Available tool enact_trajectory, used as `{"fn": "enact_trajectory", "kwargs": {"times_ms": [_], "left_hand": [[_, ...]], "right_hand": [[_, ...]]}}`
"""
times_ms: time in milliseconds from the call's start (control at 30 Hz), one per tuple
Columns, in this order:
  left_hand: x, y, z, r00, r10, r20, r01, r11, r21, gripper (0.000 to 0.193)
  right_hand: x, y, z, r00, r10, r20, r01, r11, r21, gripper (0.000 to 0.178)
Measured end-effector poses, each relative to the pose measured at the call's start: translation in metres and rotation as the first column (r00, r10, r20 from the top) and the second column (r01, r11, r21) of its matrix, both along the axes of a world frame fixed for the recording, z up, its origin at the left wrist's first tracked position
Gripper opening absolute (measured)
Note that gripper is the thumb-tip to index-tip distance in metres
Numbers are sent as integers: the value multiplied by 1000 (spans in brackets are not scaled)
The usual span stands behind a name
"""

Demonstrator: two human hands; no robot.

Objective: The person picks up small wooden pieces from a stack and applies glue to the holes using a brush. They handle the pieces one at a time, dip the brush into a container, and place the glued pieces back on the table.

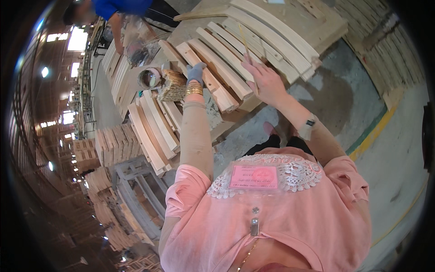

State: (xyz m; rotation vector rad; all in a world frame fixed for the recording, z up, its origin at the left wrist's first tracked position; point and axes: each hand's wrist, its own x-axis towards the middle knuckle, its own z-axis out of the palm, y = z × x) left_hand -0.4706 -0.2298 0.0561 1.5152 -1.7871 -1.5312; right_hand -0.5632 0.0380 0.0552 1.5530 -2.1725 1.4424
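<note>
My left hand [195,72], in a grey glove, is closed on the edge of a pale curved wooden slat [219,93] with holes in it. My right hand [266,82] is bare and pinches a thin yellowish stick [243,36] that points away from me; its exact kind is too small to make out. Beneath and beyond that hand lie several more curved wooden slats [222,54] side by side on the table. Left of my gloved hand are a rough, crusted block [174,87] and a round container [149,78] with something glossy inside.
Another stack of curved slats [154,129] lies to the left of my forearm. A person in a blue top [122,6] reaches over wooden pieces at the far left. Piled wood [117,144] and a grey frame [140,188] stand lower left. Wooden pallets [376,36] are at the right.
</note>
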Motion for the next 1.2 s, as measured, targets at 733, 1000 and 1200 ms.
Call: {"fn": "enact_trajectory", "kwargs": {"times_ms": [733, 1000, 1200], "left_hand": [[10, -65, -16, 986, 53, -155, -58, 998, -29, 93], [23, -51, 5, 988, -69, -140, 50, 990, -135, 95], [47, -61, -9, 979, 14, 202, 63, 925, -374, 95]], "right_hand": [[7, -133, -9, 989, 136, 63, -147, 959, 241, 50], [-38, 18, -27, 937, -288, 199, 308, 949, -73, 53], [-63, 66, -19, 921, -370, -125, 382, 920, 85, 60]]}}
